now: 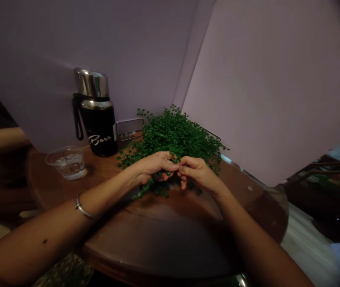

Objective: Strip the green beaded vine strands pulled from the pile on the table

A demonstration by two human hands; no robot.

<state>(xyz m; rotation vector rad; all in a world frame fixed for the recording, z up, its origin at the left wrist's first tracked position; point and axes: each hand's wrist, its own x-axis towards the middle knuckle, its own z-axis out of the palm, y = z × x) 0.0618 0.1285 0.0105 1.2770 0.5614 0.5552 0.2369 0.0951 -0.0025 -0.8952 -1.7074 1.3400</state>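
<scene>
A bushy green plant [176, 129] with many small round leaves stands on the brown wooden table [158, 235], against the wall; its pot is hidden by foliage. My left hand [159, 165] is at the front of the plant, thumb and fingers pinched on a leafy stem. Touching it from the right, my right hand [196, 171] also pinches, its thumb and forefinger meeting at the same stem. The exact spot between the fingertips is too small to make out. A metal bangle [82, 206] circles my left forearm.
Left of the plant stands a black and silver flask [100, 119] with a strap. In front of it is a clear plastic cup [70, 163] holding water. A metal-framed stand [130, 129] sits behind, and pale walls [262, 79] close off the back.
</scene>
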